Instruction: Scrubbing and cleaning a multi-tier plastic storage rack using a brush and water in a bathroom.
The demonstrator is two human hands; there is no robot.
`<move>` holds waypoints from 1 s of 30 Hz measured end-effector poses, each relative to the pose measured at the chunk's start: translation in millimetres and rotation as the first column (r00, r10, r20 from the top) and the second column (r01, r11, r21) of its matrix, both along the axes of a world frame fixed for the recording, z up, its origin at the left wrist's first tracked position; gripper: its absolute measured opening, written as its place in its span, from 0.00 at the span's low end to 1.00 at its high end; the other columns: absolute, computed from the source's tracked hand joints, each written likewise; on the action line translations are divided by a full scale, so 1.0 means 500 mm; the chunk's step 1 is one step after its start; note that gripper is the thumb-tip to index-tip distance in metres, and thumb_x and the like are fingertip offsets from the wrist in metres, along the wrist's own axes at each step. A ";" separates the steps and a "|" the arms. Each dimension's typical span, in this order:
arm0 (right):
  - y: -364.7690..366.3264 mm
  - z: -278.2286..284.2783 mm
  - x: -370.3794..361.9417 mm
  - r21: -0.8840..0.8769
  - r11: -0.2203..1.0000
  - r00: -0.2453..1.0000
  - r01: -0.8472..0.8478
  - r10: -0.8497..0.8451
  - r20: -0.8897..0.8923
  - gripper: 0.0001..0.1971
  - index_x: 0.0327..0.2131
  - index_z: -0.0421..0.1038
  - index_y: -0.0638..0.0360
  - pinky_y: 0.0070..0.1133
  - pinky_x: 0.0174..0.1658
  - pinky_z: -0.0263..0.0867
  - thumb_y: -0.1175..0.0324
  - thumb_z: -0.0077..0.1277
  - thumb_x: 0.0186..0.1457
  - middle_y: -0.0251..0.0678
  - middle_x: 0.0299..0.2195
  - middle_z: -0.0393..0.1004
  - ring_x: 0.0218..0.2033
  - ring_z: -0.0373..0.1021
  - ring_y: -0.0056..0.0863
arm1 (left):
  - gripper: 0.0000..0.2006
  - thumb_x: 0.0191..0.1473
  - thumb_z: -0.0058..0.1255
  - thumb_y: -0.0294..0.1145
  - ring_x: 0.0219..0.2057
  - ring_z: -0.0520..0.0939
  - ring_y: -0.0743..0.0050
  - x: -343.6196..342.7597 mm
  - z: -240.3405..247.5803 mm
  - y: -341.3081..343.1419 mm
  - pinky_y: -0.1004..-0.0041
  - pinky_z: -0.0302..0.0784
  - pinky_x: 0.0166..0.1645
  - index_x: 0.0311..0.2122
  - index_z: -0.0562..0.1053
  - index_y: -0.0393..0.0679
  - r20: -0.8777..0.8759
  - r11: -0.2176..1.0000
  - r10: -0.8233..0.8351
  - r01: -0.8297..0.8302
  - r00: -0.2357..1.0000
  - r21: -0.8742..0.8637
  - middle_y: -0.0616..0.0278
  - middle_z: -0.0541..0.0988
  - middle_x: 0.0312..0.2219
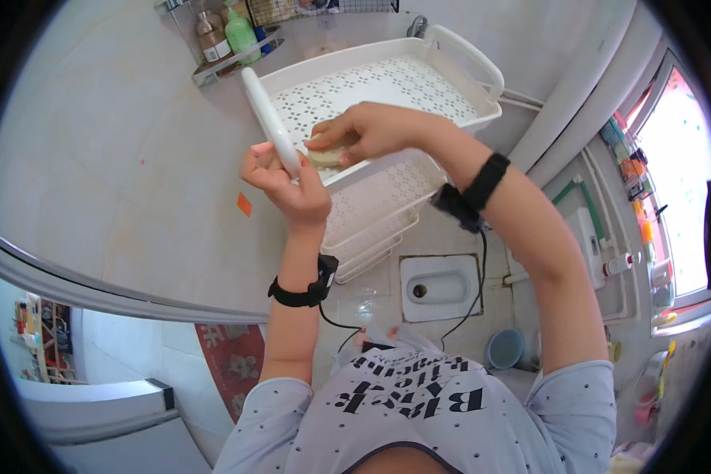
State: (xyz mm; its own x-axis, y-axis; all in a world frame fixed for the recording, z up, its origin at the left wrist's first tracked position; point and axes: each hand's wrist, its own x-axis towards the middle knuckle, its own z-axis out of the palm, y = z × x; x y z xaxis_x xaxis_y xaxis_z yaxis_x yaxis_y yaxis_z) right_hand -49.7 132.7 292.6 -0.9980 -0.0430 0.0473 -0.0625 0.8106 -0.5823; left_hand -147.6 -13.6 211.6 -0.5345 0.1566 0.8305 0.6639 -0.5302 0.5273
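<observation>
A white plastic rack stands against the wall, its top tray (347, 87) pierced with flower-shaped holes. My left hand (288, 188) is closed around the lower end of the raised white handle (270, 118) on the tray's left side. Inside the tray, close to that handle, my right hand (371, 130) grips a pale yellow sponge (324, 156) from above. The sponge is down by the tray's near left corner; whether it touches the surface is hidden by my fingers.
Lower tiers (379, 193) of the rack sit below. A corner shelf (237, 65) holds a green pump bottle (242, 35) and a brown one (213, 39). On the floor are a squat toilet (441, 288) and a blue bucket (505, 348). Pipes and a window (675, 174) are at right.
</observation>
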 end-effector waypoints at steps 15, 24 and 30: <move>-0.005 0.009 0.002 -0.029 0.989 0.987 0.144 -0.142 0.081 0.27 0.55 0.68 0.55 0.24 0.54 0.63 0.65 0.57 0.50 0.40 0.56 0.67 0.50 0.69 0.31 | 0.23 0.47 0.36 0.14 0.30 0.69 0.74 -0.001 -0.005 -0.015 0.74 0.66 0.39 0.49 0.48 0.43 -0.022 0.999 -0.008 0.007 1.000 -0.050 0.59 0.67 0.28; 0.050 -0.002 0.079 0.036 0.993 0.993 0.111 -0.112 0.038 0.27 0.56 0.67 0.49 0.23 0.56 0.60 0.73 0.54 0.50 0.41 0.59 0.64 0.54 0.66 0.33 | 0.23 0.48 0.37 0.15 0.30 0.68 0.75 0.024 0.000 0.003 0.74 0.65 0.40 0.48 0.49 0.41 -0.054 0.999 -0.001 0.003 0.999 0.042 0.58 0.67 0.29; 0.030 -0.001 -0.002 0.216 0.965 0.989 0.150 -0.149 -0.023 0.27 0.62 0.57 0.46 0.29 0.58 0.58 0.55 0.45 0.61 0.44 0.55 0.67 0.54 0.65 0.37 | 0.22 0.49 0.37 0.14 0.34 0.72 0.72 -0.005 -0.008 -0.017 0.72 0.67 0.43 0.49 0.48 0.41 -0.069 0.999 0.015 -0.018 0.998 -0.048 0.54 0.66 0.34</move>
State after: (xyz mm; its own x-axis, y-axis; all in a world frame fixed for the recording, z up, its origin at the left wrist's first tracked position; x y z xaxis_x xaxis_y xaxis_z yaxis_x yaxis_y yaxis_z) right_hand -50.5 147.9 292.1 -0.9935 0.0968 0.0593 0.0660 0.9177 -0.3917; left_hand -150.3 -21.9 207.7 -0.4792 0.1890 0.8571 0.7078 -0.4943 0.5047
